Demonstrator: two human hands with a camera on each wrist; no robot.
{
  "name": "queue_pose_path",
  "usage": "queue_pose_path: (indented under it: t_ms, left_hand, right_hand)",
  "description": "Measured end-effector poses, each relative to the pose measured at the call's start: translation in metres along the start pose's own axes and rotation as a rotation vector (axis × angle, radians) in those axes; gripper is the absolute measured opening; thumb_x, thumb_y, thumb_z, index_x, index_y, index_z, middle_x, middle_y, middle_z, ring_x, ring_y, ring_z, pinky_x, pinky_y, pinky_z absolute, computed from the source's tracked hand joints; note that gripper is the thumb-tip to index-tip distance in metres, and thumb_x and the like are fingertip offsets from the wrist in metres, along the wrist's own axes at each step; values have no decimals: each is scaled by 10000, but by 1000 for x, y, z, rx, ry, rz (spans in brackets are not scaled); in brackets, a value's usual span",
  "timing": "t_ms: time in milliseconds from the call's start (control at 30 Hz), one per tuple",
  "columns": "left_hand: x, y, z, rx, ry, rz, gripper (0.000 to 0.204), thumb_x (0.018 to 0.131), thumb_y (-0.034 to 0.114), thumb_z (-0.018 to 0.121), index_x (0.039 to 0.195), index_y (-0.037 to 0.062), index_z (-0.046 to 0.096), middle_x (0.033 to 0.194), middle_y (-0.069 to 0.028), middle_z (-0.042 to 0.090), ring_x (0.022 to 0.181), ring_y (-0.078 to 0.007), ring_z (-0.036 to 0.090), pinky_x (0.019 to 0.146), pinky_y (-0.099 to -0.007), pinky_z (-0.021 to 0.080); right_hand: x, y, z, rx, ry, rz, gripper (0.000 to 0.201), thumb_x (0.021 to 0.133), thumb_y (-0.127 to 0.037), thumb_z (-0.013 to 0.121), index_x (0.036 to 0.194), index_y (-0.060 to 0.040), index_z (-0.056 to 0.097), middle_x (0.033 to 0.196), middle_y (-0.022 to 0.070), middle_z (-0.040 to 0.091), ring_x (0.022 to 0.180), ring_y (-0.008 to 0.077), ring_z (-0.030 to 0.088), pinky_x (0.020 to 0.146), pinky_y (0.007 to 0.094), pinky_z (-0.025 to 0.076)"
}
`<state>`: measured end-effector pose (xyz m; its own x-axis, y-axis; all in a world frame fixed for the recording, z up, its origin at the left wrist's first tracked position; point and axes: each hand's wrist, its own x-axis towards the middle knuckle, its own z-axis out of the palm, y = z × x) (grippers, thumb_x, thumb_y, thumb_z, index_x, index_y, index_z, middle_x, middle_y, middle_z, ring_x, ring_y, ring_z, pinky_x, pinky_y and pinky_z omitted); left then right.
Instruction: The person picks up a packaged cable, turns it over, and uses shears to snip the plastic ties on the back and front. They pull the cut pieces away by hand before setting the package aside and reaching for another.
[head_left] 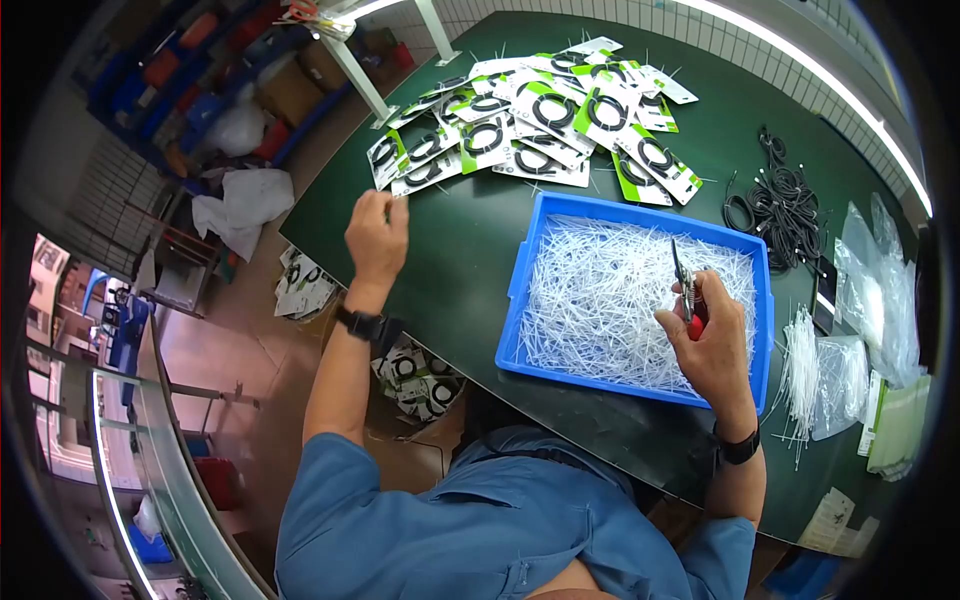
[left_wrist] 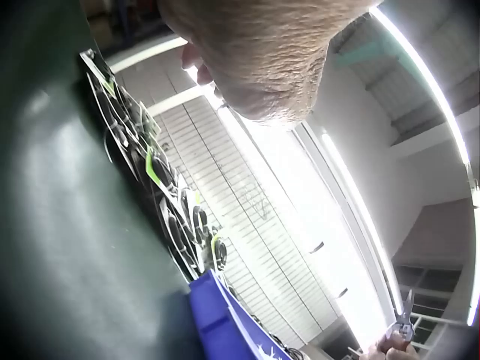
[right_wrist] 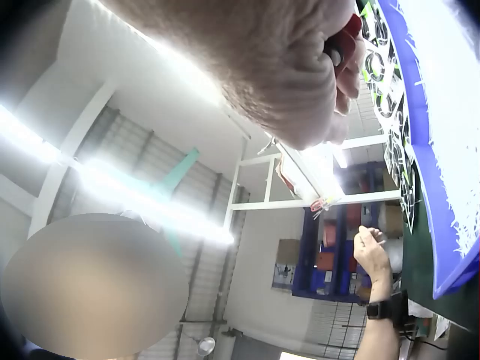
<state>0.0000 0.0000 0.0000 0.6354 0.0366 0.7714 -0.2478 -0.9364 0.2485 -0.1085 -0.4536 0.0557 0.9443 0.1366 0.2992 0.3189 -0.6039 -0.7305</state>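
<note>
My right hand [head_left: 718, 345] grips a pair of red-handled pliers [head_left: 684, 275] with long pointed metal jaws, held over the blue tray [head_left: 510, 345]. In the left wrist view the pliers [left_wrist: 403, 328] point upward from the fingers. The tray holds a thick heap of thin white plastic strips [head_left: 610, 300]. My left hand [head_left: 378, 238] is raised over the table's left side, its fingers curled in. It stands just in front of a pile of white and green cards [head_left: 485, 140], each bearing a coiled black cable. The right wrist view also shows this left hand [right_wrist: 373, 255] with curled fingers.
Loose black cables [head_left: 785, 205] lie right of the tray, beside a phone [head_left: 824, 295]. White cable ties [head_left: 798, 365] and clear plastic bags [head_left: 870, 290] sit at the right edge. Below the table's left edge, boxes hold more carded cables [head_left: 418, 385]. A white post [head_left: 358, 75] rises at the back left.
</note>
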Motion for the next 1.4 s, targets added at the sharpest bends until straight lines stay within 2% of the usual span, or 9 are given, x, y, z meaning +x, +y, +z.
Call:
queue_pose_path:
  t_ms: [200,300,467,533,833,933,1133,1367,1400]
  left_hand:
    - [67,63,105,-78,-146,55,302,954,309,723,1055,36,640,980,-143,674,963,-326,676,806,-410,542]
    - [81,65,162,129,-138,132,539,902,434,762,1221,26,613,1077,-190,690,1072,-373,656,905,-446,544]
    - [90,55,199,283,-480,-116,743,850,483,777,1352,-10,539,1157,-269,697,1160,-446,623,998,-501,516]
    - [88,43,200,237,-637,-209,738,843,448,778,1347,-30,531,1156,-301,699,1173,-475,617,1011,-527,503]
    - [51,20,159,190,-611,-340,678,858,338,744,1363,-28,477,1134,-314,699,1156,-488,625,1018,-538,491]
    - [33,11,147,273,-489,-151,652,859,314,735,1355,-23,481,1115,-296,689,1089,-486,647,999,-548,492]
    - [29,7,144,383,-489,-106,574,906,291,696,1355,-13,507,1102,-271,683,1025,-463,672,952,-522,517]
    - [56,98,61,0,-417,-135,319,1012,169,551,1277,-6,585,1121,-232,699,980,-359,706,902,-424,554]
    - [51,108,52,-313,-390,-195,303,1026,159,526,1269,-9,592,1125,-212,702,975,-312,703,899,-402,555]
  right_hand:
    - [-3,-1,-4,30,38,-44,289,843,-85,799,1036,0,602,717,65,591,615,167,573,621,317,457]
    - [-3,-3,-9,44,42,-59,297,838,-86,805,1050,1,615,727,65,602,625,156,580,628,309,462]
    - [-5,-7,-13,171,18,-73,444,835,-103,817,1232,6,651,766,73,628,654,136,579,655,303,479]
    - [-6,-5,-15,227,24,-70,499,836,-110,819,1292,5,654,777,75,632,661,132,573,662,303,483]
    - [-5,-3,-7,175,-45,-82,665,861,-213,823,1446,-9,581,784,70,566,693,148,503,684,301,471]
    - [-5,-7,-6,142,-76,-69,672,874,-256,814,1455,-15,575,773,67,551,683,154,492,685,299,470]
    - [-13,0,4,119,-41,-108,709,883,-301,794,1472,6,547,830,136,584,721,239,550,730,368,480]
    - [-16,-15,-5,98,-144,-58,735,863,-276,812,1474,23,534,954,187,625,801,299,608,804,419,501]
    - [-15,-16,-5,93,-165,-67,739,852,-263,823,1471,21,537,962,180,628,803,292,612,804,410,509]
